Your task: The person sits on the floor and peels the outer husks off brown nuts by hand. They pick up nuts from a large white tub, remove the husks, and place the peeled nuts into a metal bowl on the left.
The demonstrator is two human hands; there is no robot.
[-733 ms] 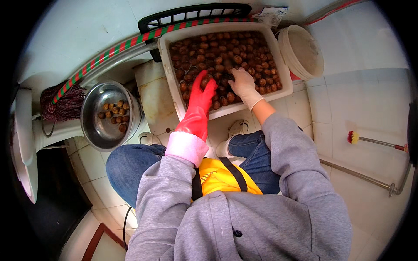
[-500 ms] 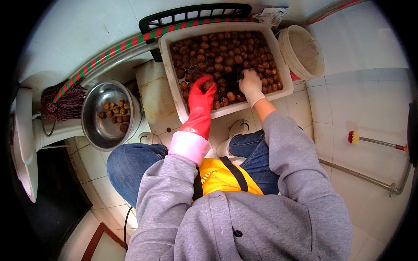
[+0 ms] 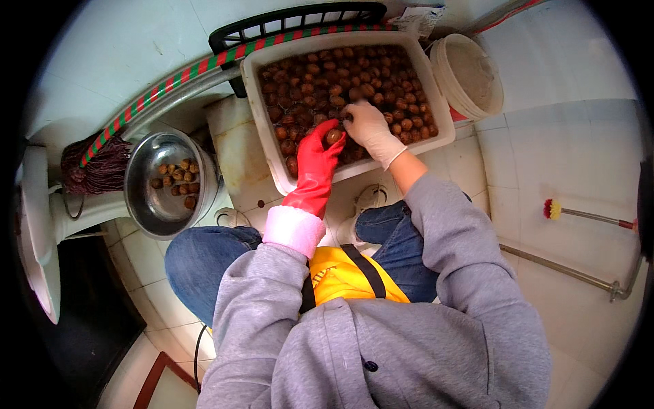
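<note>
A white rectangular tub (image 3: 263,126) is filled with dark water and many brown walnuts (image 3: 336,90). My left hand (image 3: 315,158), in a red rubber glove with a pink cuff, is above the tub's near side. Its fingers are closed around a single walnut (image 3: 333,137). Close beside it, my right hand (image 3: 371,131) wears a thin whitish glove. The right fingers are bent together near the left fingertips, over something small and dark that I cannot make out.
To the left stands a metal bowl (image 3: 146,208) with several lighter walnuts (image 3: 178,175) in it. A white bucket (image 3: 446,75) is right of the tub. Behind run a black plastic crate (image 3: 286,26) and a red-green striped pole (image 3: 153,95) with a dark mop head (image 3: 92,163).
My right hand has come out of the water and moved left, up to my left hand. The left hand still holds a walnut, turned more toward the right.
</note>
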